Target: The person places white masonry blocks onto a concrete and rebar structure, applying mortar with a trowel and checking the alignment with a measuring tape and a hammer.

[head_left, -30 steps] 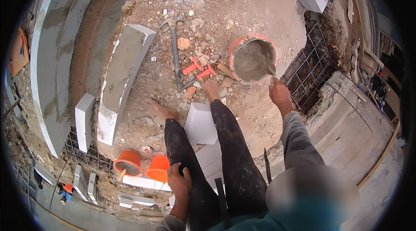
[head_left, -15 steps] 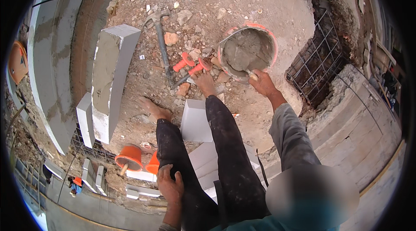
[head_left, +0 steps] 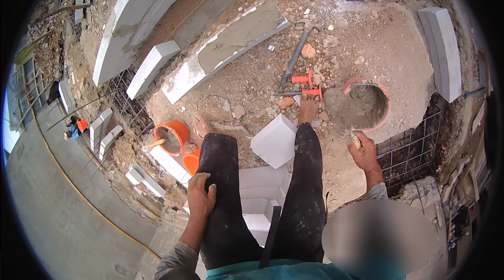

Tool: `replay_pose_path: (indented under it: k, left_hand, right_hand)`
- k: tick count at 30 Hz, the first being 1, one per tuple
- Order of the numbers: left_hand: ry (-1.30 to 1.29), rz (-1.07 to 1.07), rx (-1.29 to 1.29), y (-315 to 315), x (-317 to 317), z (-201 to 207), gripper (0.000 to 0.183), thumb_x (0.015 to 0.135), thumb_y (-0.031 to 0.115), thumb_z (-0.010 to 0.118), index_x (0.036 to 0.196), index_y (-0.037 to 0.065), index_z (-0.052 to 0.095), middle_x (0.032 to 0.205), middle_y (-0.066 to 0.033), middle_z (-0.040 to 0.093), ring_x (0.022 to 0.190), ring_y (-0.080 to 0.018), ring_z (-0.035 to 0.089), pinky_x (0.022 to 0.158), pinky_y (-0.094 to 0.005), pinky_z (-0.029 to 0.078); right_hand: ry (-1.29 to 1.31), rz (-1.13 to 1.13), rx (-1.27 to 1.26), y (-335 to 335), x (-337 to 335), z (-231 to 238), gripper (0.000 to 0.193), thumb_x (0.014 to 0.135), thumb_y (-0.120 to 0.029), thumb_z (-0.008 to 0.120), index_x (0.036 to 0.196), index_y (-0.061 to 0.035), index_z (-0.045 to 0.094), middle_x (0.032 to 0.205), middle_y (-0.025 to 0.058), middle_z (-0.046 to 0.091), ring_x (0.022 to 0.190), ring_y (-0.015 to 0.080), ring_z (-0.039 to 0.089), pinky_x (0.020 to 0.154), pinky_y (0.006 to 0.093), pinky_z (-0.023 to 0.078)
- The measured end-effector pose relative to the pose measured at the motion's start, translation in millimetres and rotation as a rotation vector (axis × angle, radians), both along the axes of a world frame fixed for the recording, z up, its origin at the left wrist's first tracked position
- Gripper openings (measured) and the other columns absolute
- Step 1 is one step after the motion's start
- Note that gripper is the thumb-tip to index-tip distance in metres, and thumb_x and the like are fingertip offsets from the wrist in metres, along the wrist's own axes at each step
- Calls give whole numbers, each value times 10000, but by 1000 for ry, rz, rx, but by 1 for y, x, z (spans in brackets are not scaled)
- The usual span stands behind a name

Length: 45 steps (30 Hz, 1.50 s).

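**Grey wet mortar (head_left: 337, 106) heaped on a wooden-handled trowel (head_left: 355, 142) at a round, orange-rimmed bucket (head_left: 387, 96)**

A tilt of the trowel could let the heap slide off; a knock against the bucket's rim could likewise shed part of it. Mortar dropped leftward would probably foul the bare right foot (head_left: 308, 106) or the red-gripped dark metal tools (head_left: 302, 79) on the rubble-strewn ground (head_left: 231, 83). The right hand (head_left: 366, 155) has its fingers wrapped round the trowel's handle; the left hand (head_left: 201, 195) lies on the black-trousered left thigh (head_left: 223, 175), fingers relaxed, grasping nothing. The heap looks thick, dull and grainy, hiding the blade and the bucket's left rim; whether it touches that rim cannot be told.
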<state>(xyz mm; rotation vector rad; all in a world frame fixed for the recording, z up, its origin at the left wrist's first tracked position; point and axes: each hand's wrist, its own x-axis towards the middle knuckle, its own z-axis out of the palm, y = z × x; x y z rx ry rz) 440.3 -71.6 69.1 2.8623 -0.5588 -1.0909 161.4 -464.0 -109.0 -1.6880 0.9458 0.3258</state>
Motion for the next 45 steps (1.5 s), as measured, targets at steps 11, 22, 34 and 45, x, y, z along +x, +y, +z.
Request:
replay_pose_path:
  k: [11,22,34,45]
  left_hand:
    - [43,290,-257,71,-8,-78,370,777,82,675,1132,6,603,1168,-194,605,1149,-387,540,1029,-460,411]
    - [113,594,-431,118,34,-101,382,796,104,662,1162,9,609,1175,-202,605,1144,-386,542,1012,-453,425]
    - [139,782,-513,145,57,-100,364,816,96,643,1168,8,615,1150,-198,621,1110,-382,567,989,-442,437]
    - [36,935,-561,151,70,-101,335,797,42,624,1127,-15,643,1112,-203,648,1063,-351,623,974,-409,465]
  right_hand:
    - [-279,577,-424,174,333,-57,473,852,-189,682,1292,-60,567,1072,188,584,942,376,621,804,456,509]
    - [-66,-120,3,282,334,-82,442,956,-243,584,1257,78,548,945,140,654,913,268,653,871,416,511]
    - [49,-249,250,340,373,-73,336,1005,-359,510,1073,-44,605,735,75,625,557,183,609,495,349,507]
    - [83,-122,463,444,411,-88,372,1001,-350,533,1219,-52,574,713,61,616,497,168,569,431,321,471]
